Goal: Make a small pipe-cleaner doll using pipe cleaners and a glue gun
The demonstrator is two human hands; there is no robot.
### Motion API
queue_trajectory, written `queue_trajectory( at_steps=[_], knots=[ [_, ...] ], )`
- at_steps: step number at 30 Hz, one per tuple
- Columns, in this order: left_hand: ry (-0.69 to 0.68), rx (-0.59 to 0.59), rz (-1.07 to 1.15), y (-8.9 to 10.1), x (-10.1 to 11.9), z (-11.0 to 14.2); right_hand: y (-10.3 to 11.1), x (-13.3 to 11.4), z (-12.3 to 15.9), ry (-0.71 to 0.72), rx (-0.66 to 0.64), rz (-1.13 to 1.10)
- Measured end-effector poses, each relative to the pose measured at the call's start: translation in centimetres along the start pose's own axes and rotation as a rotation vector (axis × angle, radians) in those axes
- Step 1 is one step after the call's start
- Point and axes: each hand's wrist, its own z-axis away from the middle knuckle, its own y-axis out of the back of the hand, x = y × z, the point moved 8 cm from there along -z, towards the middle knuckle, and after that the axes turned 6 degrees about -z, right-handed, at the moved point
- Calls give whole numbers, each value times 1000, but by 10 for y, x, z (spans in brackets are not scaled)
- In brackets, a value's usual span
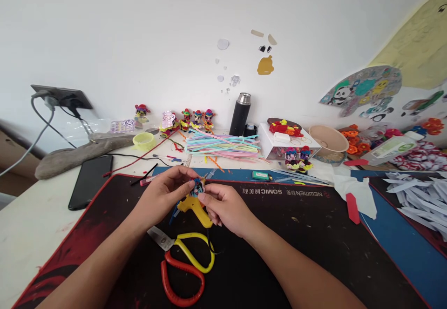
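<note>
The small blue figurine (196, 187) is between both hands, above the yellow glue gun (196, 210) on the black mat (265, 258). The grip of the left hand (166, 191) is nearly closed, thumb and fingers pinching the figurine. The right hand (228, 209) has thumb and forefinger curled in at its right edge; whether that grip bears any of the weight, I cannot tell.

Fingers cover much of the figurine, so a loosened pinch could drop it onto the gun, and hard squeezing might bend its small parts. The right hand's lower fingers sit close to the gun's handle; a careless dip could knock it, or burn skin if its nozzle is hot. The large scissors (183, 278) lie near the left forearm, where a sweeping elbow might catch them.
</note>
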Motion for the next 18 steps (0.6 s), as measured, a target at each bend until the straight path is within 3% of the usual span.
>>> queue_trajectory(
  at_steps=[18],
  knots=[
    [25, 27, 7, 2, 3, 0, -1, -3, 1, -11, 16, 15]
  ],
)
